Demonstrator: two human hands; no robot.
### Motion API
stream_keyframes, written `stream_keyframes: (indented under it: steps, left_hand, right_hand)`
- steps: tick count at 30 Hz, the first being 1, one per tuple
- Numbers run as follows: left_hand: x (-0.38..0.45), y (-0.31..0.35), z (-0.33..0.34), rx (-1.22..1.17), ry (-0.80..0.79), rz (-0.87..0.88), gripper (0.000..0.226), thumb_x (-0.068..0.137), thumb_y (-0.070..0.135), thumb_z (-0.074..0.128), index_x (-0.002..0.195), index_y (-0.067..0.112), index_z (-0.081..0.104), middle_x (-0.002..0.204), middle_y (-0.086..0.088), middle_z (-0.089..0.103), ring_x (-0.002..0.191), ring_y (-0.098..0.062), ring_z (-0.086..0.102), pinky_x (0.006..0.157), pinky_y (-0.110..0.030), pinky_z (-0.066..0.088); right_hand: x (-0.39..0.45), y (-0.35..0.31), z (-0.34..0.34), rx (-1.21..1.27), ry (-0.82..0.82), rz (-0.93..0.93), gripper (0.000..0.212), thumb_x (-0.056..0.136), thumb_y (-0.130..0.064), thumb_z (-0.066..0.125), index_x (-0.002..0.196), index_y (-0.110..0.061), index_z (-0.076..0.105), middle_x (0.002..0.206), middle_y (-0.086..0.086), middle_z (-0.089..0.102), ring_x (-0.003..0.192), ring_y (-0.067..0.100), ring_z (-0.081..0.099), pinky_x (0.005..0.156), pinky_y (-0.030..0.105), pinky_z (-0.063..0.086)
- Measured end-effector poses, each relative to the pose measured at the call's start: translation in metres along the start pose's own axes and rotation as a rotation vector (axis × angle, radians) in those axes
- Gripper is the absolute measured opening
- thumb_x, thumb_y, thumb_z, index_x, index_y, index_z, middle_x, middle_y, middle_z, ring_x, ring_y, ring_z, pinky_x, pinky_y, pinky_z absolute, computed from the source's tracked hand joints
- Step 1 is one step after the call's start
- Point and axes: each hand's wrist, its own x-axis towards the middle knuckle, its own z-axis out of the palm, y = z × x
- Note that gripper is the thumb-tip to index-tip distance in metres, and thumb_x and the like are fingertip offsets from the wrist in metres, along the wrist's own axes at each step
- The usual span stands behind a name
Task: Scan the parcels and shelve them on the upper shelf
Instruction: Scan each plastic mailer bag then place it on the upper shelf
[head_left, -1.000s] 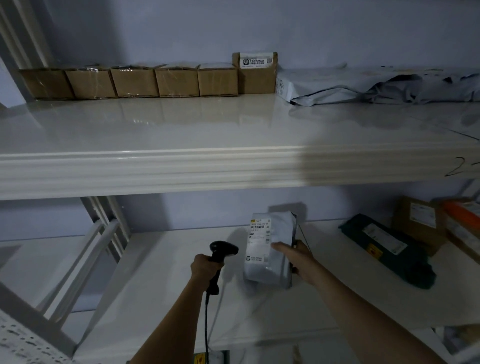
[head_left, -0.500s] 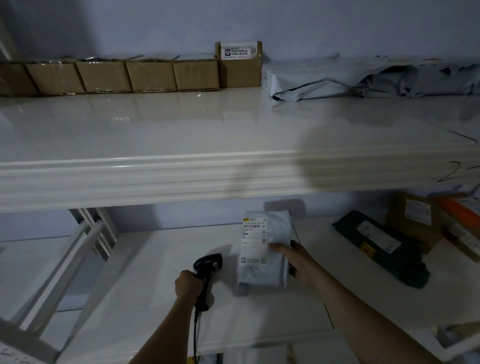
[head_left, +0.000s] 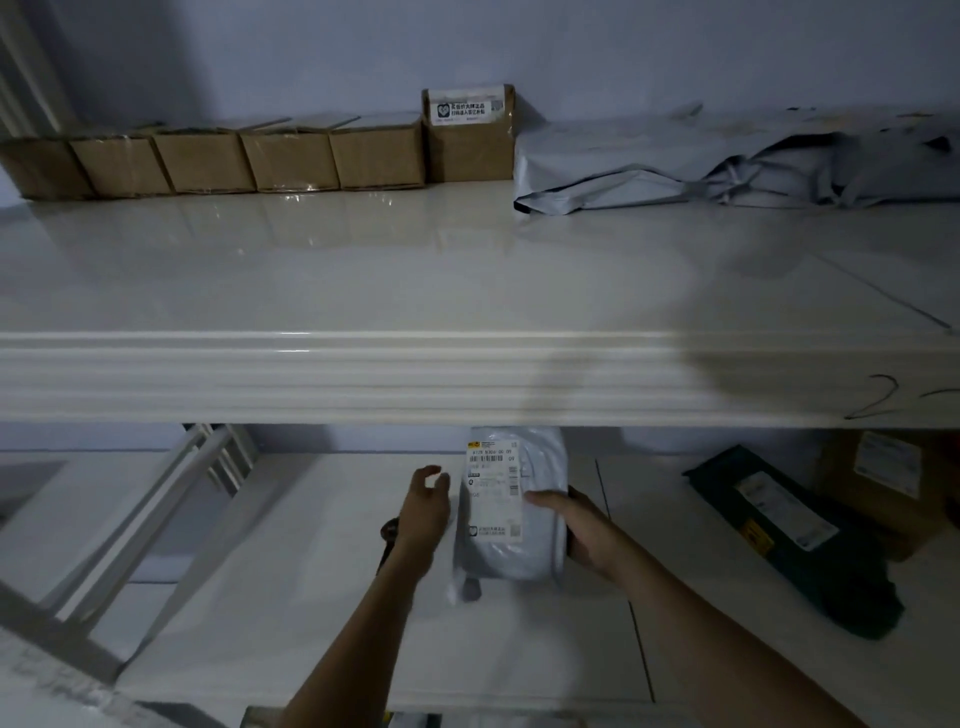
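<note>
The right hand (head_left: 587, 530) grips the grey plastic mailer parcel (head_left: 511, 506), long axis upright, white barcode label (head_left: 493, 491) facing the camera, print illegible. The left hand (head_left: 427, 506) hovers beside it, fingers loosely spread.

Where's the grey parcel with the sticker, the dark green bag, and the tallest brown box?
grey parcel (head_left: 540, 551), head view, bare plastic beside its label.
dark green bag (head_left: 831, 582), head view, its dark lower half.
tallest brown box (head_left: 470, 150), head view, cardboard front below its label.

Head view, facing shelves (head_left: 467, 374) closely
</note>
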Motion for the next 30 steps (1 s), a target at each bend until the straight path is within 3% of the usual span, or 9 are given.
stream_keyframes:
  steps: [2, 4, 9, 14, 17, 19, 25, 28, 30]
  left_hand:
    - [-0.017, 0.012, 0.013, -0.139, -0.139, 0.008, 0.032, 0.105, 0.034, 0.036, 0.134, 0.024, 0.047, 0.113, -0.002, 0.06, 0.103, -0.021, 0.06, 0.082, -0.03, 0.053]
    - [-0.033, 0.017, 0.02, -0.199, -0.218, 0.055, 0.033, 0.107, 0.036, 0.03, 0.131, 0.022, 0.048, 0.113, 0.002, 0.063, 0.1, -0.011, 0.061, 0.072, -0.017, 0.053]
    - [-0.061, 0.021, 0.023, -0.297, -0.287, 0.117, 0.04, 0.105, 0.044, 0.031, 0.135, 0.026, 0.049, 0.126, -0.005, 0.064, 0.111, -0.021, 0.064, 0.096, -0.044, 0.054]
    - [-0.105, 0.037, 0.02, -0.332, -0.281, 0.236, 0.035, 0.106, 0.04, 0.031, 0.131, 0.028, 0.051, 0.122, -0.002, 0.066, 0.107, -0.016, 0.065, 0.09, -0.036, 0.056]
    - [-0.14, 0.043, 0.016, -0.381, -0.287, 0.281, 0.032, 0.107, 0.036, 0.031, 0.131, 0.028, 0.05, 0.115, 0.006, 0.066, 0.101, -0.009, 0.065, 0.078, -0.024, 0.055]
    - [-0.162, 0.043, 0.017, -0.42, -0.298, 0.291, 0.033, 0.107, 0.035, 0.032, 0.134, 0.027, 0.049, 0.119, 0.003, 0.065, 0.105, -0.013, 0.064, 0.086, -0.032, 0.055]
    - [-0.231, 0.048, 0.028, -0.465, -0.343, 0.339, 0.039, 0.106, 0.036, 0.033, 0.141, 0.024, 0.045, 0.129, -0.002, 0.063, 0.114, -0.019, 0.062, 0.092, -0.032, 0.053]
    - [-0.265, 0.064, 0.037, -0.465, -0.375, 0.411, 0.037, 0.106, 0.037, 0.033, 0.139, 0.029, 0.047, 0.127, 0.002, 0.064, 0.115, -0.017, 0.063, 0.095, -0.035, 0.053]
    - [-0.287, 0.077, 0.045, -0.457, -0.38, 0.459, 0.036, 0.106, 0.037, 0.033, 0.138, 0.032, 0.048, 0.125, 0.006, 0.065, 0.11, -0.01, 0.065, 0.088, -0.027, 0.054]
  right_hand:
    - [-0.004, -0.004, 0.003, 0.004, -0.008, 0.022, 0.045, 0.089, -0.021, 0.071, 0.132, -0.01, 0.063, 0.121, 0.016, 0.073, 0.113, 0.034, 0.07, 0.105, 0.052, 0.05]
    - [-0.013, -0.01, 0.009, -0.008, 0.01, 0.042, 0.038, 0.089, -0.022, 0.069, 0.126, -0.01, 0.067, 0.115, 0.015, 0.075, 0.108, 0.033, 0.072, 0.101, 0.046, 0.053]
    - [-0.049, -0.014, 0.017, 0.044, 0.035, 0.001, 0.03, 0.096, -0.025, 0.06, 0.12, -0.011, 0.071, 0.109, 0.012, 0.077, 0.099, 0.028, 0.074, 0.088, 0.036, 0.056]
    - [-0.094, -0.02, 0.026, 0.079, 0.127, -0.074, 0.031, 0.099, -0.037, 0.056, 0.112, -0.013, 0.071, 0.093, 0.009, 0.08, 0.09, 0.026, 0.073, 0.076, 0.032, 0.055]
    - [-0.124, -0.021, 0.03, 0.099, 0.223, -0.125, 0.047, 0.093, -0.06, 0.057, 0.116, -0.021, 0.072, 0.104, 0.009, 0.079, 0.101, 0.03, 0.072, 0.088, 0.04, 0.058]
    - [-0.145, -0.017, 0.033, 0.076, 0.301, -0.144, 0.063, 0.082, -0.071, 0.058, 0.122, -0.024, 0.07, 0.112, 0.01, 0.076, 0.107, 0.032, 0.071, 0.1, 0.05, 0.054]
    - [-0.225, -0.013, 0.031, 0.03, 0.454, -0.25, 0.049, 0.098, -0.058, 0.048, 0.122, -0.02, 0.068, 0.114, 0.011, 0.073, 0.105, 0.031, 0.069, 0.099, 0.047, 0.054]
    - [-0.269, -0.021, 0.025, 0.079, 0.476, -0.349, 0.026, 0.102, -0.048, 0.049, 0.106, -0.028, 0.065, 0.111, 0.008, 0.072, 0.099, 0.025, 0.067, 0.084, 0.037, 0.055]
    - [-0.294, -0.027, 0.018, 0.113, 0.494, -0.41, 0.03, 0.101, -0.049, 0.048, 0.114, -0.027, 0.064, 0.109, 0.007, 0.071, 0.098, 0.024, 0.067, 0.075, 0.033, 0.053]
